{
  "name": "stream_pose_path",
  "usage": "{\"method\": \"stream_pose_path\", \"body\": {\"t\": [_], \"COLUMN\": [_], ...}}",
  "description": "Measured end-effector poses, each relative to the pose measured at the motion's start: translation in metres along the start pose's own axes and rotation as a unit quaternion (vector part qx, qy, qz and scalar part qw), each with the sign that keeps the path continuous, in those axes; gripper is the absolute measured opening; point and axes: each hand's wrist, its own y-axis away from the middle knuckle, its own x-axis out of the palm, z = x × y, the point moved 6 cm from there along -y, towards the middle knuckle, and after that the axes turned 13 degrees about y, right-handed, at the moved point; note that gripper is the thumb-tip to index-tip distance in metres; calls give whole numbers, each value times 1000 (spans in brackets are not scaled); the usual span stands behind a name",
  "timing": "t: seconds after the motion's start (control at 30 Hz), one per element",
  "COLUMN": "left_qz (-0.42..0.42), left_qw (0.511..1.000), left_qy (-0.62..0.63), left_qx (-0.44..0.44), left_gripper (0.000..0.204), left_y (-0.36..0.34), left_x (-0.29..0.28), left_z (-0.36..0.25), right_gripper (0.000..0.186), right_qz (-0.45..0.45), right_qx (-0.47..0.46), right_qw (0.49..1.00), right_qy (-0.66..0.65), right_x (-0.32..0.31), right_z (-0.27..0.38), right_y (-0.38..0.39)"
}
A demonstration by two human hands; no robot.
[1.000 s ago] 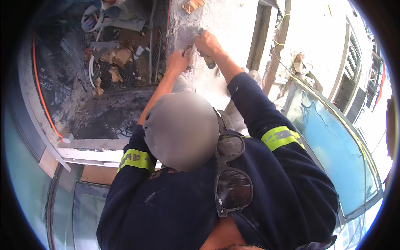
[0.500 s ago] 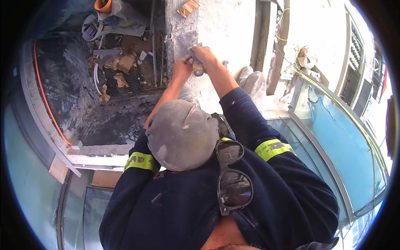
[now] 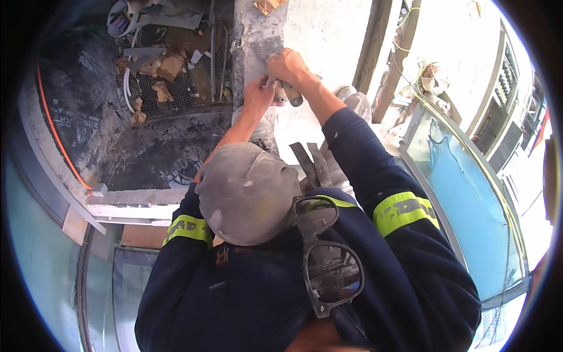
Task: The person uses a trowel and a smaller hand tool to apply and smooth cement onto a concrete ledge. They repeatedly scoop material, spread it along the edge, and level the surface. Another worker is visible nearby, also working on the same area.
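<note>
My left hand is closed around one wooden-handled tool, with the thumb and fingertips against its handle. My right hand lies just ahead and to the right, its fingers curled over a second wooden-handled tool whose rounded butt sticks out below the palm. The two handles sit side by side, and the hands almost touch. Their working ends are hidden under the fingers. Both hands are above a pale, dusty concrete ledge, beside a darker grey patch on it.
Left of the ledge is a recess with mesh, torn cardboard and an orange hose. Glass panels stand at the right. Sunglasses hang at my collar. A dusty grey rounded shape, seemingly my bent knee, fills the middle.
My right hand has shifted slightly up and to the right. A second wooden handle now shows beside the first. The whole view has tilted a little.
</note>
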Motion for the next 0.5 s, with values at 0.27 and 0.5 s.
{"method": "stream_pose_path", "body": {"t": [0.27,0.5], "left_qz": [-51,-23], "left_qw": [994,976], "left_qy": [-39,-119], "left_qx": [88,183], "left_gripper": [38,40], "left_y": [-9,-5], "left_x": [-7,-6], "left_z": [14,-3], "right_gripper": [33,29], "right_qz": [-62,-23], "right_qx": [74,61], "right_qw": [969,996], "right_qy": [-226,-63], "right_x": [13,9], "right_z": [-11,1], "right_y": [23,-17]}}
